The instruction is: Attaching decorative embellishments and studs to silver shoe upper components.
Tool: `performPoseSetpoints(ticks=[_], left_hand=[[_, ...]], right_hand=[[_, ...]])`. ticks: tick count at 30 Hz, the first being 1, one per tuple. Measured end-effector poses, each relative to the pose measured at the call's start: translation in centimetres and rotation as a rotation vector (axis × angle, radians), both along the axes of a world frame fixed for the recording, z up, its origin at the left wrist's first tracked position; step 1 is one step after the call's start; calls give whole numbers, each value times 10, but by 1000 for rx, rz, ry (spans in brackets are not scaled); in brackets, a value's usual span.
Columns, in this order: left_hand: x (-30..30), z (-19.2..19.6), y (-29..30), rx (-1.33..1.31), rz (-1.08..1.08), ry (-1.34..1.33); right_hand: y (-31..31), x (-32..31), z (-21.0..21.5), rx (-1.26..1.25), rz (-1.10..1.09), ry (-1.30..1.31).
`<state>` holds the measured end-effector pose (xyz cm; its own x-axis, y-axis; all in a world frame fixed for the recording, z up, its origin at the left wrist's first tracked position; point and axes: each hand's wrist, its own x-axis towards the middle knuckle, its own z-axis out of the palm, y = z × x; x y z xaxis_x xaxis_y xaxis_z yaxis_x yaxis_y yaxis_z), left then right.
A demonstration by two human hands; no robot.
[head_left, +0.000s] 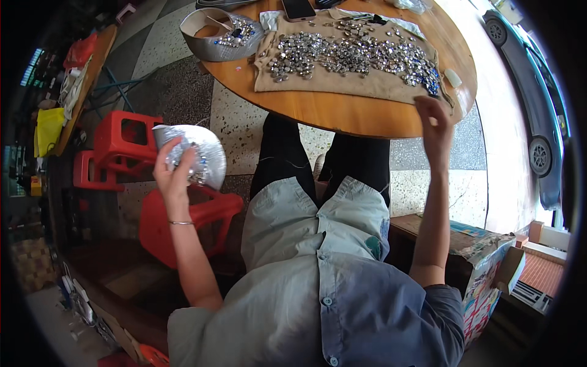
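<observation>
My left hand (176, 168) is wrapped round a curved silver piece (211, 153), off the table's left side above the red stools. Clear and bluish rhinestones (199, 165) cluster on it, partly behind my fingers. Raised at the table's right front edge, my right hand (434, 119) has its thumb and finger pinched together; whatever is between them is too small to make out. Just beyond it, many loose clear and blue rhinestones (351, 52) are spread on a tan cloth (299, 84). Another silver piece with blue and clear stones (208, 49) sits at the table's left edge.
The round wooden table (342, 116) curves in front of my knees. It also bears a dark phone (298, 8) and a small whitish block (453, 77). Red plastic stools (125, 140) stand at the left. A cardboard box (483, 257) is by my right elbow; a car (532, 104) is beyond.
</observation>
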<state>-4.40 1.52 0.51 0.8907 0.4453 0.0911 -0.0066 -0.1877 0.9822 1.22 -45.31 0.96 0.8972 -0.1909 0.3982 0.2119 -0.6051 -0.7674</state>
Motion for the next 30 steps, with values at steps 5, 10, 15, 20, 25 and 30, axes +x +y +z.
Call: performPoseSetpoints(ticks=[5, 10, 15, 20, 25, 30], left_hand=[[2, 10, -102, -299, -270, 0], [-6, 11, -138, -452, -333, 6], [0, 6, -142, -500, -309, 1], [3, 7, -146, -523, -299, 22], [6, 3, -150, -506, -275, 26], [6, 1, -150, -516, -281, 30]], right_hand=[[65, 43, -10, -206, 36, -90], [68, 51, -22, -228, 12, -194], [70, 48, -21, -251, 4, -176], [70, 48, -20, -283, -11, -140], [69, 52, -25, -289, -29, -122], [69, 55, -28, -274, -35, -141]])
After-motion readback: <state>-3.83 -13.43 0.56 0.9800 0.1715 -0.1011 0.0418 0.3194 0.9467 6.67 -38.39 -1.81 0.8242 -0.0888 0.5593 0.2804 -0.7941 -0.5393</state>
